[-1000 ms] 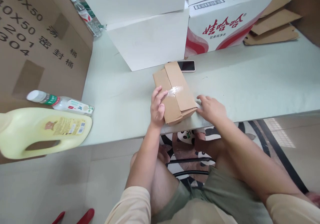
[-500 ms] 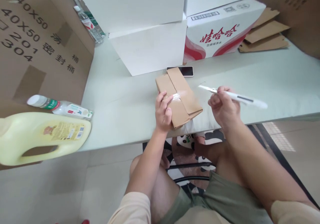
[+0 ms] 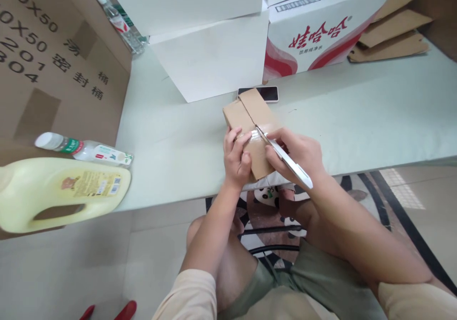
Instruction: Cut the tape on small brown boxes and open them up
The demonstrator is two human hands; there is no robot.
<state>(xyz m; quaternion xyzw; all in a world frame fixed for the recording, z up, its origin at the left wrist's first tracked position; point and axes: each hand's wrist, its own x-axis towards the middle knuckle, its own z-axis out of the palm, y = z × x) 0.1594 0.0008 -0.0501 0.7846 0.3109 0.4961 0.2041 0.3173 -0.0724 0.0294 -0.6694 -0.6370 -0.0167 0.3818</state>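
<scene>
My left hand [image 3: 236, 159] is clamped on the near left side of the small brown box [image 3: 250, 113], its fingers [image 3: 238, 141] curled over the top edge and pressing it down on the tabletop [image 3: 357, 120] close to the front edge. My right hand [image 3: 302, 154] is closed around a white cutter [image 3: 285, 160], held slanted like a pen, with its tip on the clear tape [image 3: 251, 136] that crosses the box's flap seam. The box is shut, so I cannot tell what is in it. Just behind it a phone [image 3: 267, 94] lies face up, touching its far end. Behind that stand stacked white boxes [image 3: 214, 58], all closed, and beside them a white carton [image 3: 321, 29] with red print. Flat cardboard pieces [image 3: 392, 36] lie far right. At the left a big brown carton [image 3: 53, 63] leans in, with a clear bottle [image 3: 85, 151] lying on its side and a pale yellow jug [image 3: 60, 191] on its side in front; another bottle [image 3: 121, 22] is wedged at the back. The tabletop is pale green; below it are light floor tiles and a panda rug [image 3: 267, 196]
</scene>
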